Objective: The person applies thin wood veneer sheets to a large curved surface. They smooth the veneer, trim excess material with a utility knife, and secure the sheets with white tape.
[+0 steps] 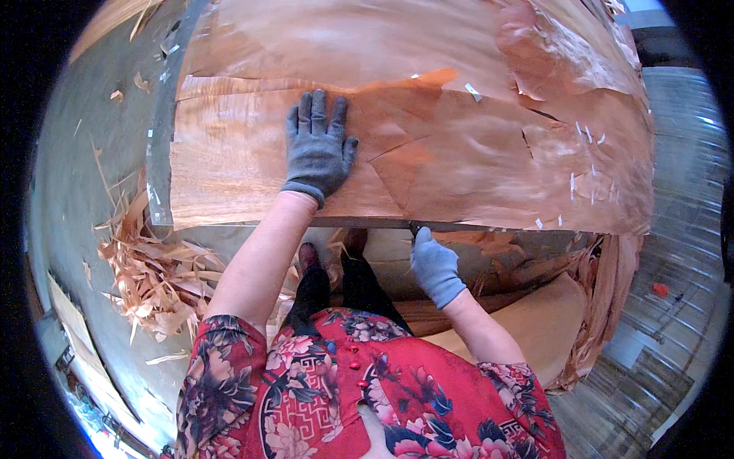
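Note:
A wide, thin sheet of reddish-brown wood veneer (245,172) covers the work table, with splits, dark cracks and overlapping pieces across it. My left hand (317,149), in a grey glove, lies flat on the sheet with the fingers stretched out. At the sheet's near edge is my right hand (436,268), in a lighter grey-blue glove, its fingers closed. A small dark tool (415,227) pokes out above that fist at the edge; its kind is mostly hidden by the glove. Small white tape strips (473,92) dot the veneer, several of them toward the right.
Torn veneer scraps (157,268) lie heaped on the floor at the left. Below the table's near side, at right, rests more veneer (535,325) with ragged hanging strips (608,306). Clear ribbed sheeting (684,191) stretches along the far right. My shoes (309,256) stand just under the table edge.

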Demonstrator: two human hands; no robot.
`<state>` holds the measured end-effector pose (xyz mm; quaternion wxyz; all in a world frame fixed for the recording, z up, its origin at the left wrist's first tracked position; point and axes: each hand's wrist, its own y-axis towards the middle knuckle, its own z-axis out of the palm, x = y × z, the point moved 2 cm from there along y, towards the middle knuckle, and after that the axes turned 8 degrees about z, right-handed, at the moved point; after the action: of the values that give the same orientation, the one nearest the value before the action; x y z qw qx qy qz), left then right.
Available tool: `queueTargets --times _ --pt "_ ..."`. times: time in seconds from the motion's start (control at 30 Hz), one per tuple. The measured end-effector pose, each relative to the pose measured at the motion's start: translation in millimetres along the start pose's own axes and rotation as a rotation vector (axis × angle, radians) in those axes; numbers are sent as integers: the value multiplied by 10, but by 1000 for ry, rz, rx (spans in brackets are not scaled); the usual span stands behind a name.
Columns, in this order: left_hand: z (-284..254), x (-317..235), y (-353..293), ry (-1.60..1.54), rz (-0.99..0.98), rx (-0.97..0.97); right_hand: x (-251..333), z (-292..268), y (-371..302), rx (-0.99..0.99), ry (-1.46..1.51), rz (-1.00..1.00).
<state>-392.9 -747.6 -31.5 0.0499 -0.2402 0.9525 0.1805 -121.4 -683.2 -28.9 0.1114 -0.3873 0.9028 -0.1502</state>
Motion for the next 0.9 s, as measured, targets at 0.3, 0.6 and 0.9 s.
queueTargets --times 0.3,0.6,0.9 --pt "-2 37 -33 -9 -19 1 -237 -864 534 -440 414 -220" --pt "-68 -15 -14 -57 -25 48 226 -1572 2286 -498 325 -159" --pt "-38 -8 14 -93 -34 4 -1133 -1608 1327 -684 1066 71"
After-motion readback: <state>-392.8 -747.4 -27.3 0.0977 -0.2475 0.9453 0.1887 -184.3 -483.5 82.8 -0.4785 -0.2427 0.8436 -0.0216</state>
